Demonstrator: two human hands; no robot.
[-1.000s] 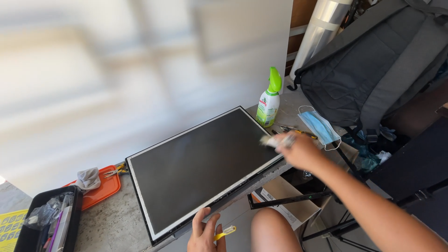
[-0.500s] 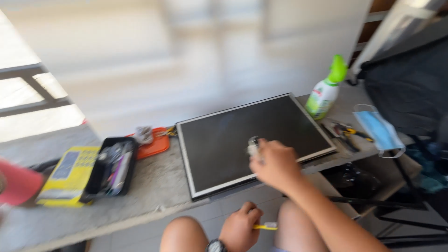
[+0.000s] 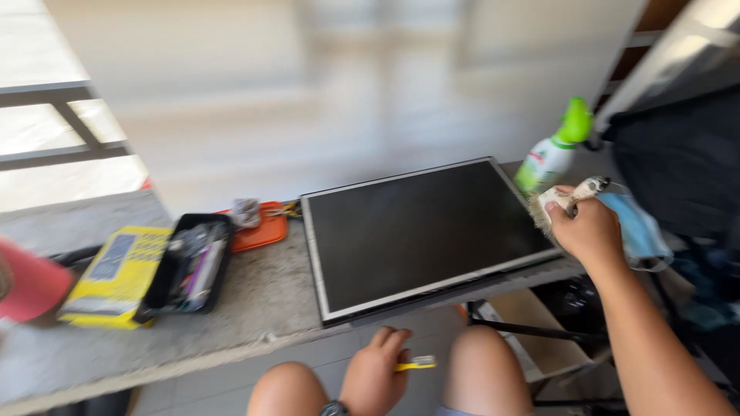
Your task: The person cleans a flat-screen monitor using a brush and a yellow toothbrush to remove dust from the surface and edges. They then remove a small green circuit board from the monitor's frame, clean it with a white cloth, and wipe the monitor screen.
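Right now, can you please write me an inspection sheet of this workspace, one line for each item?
Surface: grey concrete ledge, rough, with the things lying on it.
Job's things: flat screen panel lies face up, its near edge past the ledge edge; small brush.
Clutter: green-capped spray bottle, blue face mask, orange tray, black tool case, yellow box.
Hands: right hand grips the brush at the panel's right edge; left hand holds a yellow tool between the knees.
Cables: nothing seen.
Surroundings: blurred pale wall, dark bag.
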